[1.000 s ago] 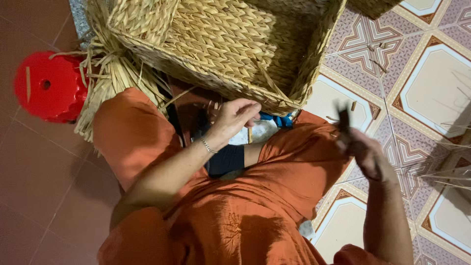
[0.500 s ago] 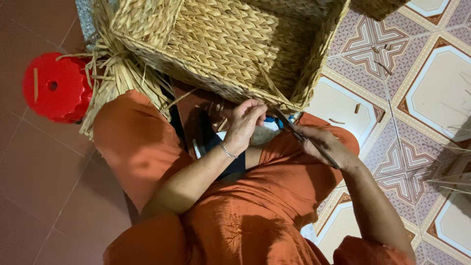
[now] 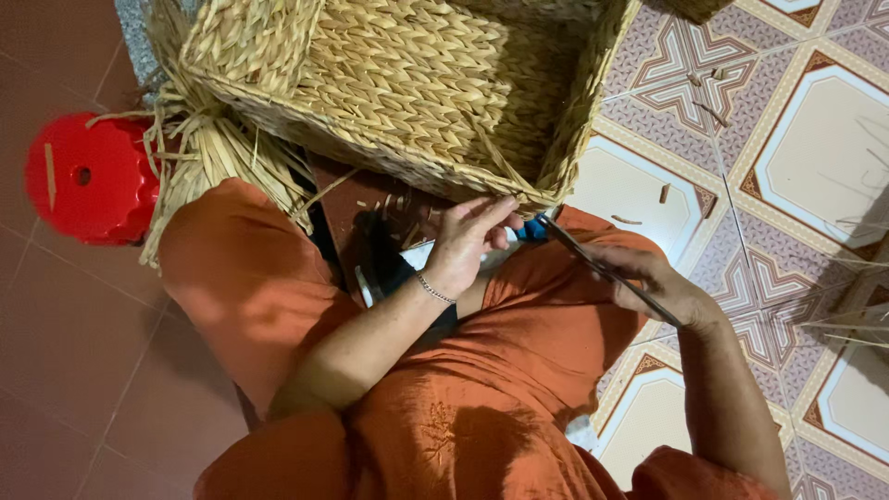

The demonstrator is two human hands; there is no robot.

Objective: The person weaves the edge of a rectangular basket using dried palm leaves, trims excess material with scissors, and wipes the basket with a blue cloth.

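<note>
- While gripped in the right hand, long dark blade-like tool slanting up-left, tip close under the near rim of the woven straw basket.
- Right hand closed around that tool's lower part, over the orange-clad right thigh.
- Left hand half curled, fingers stretched toward the basket's near edge, touching or just short of a loose straw end there; cannot tell whether anything is pinched. Thin bracelet at the wrist.
- Basket resting on the floor just beyond the knees, tilted, opening facing the camera.
- Bundle of loose straw at the basket's left corner, beside a red plastic stool.
- Patterned floor tiles on the right, scattered with short straw bits.
</note>
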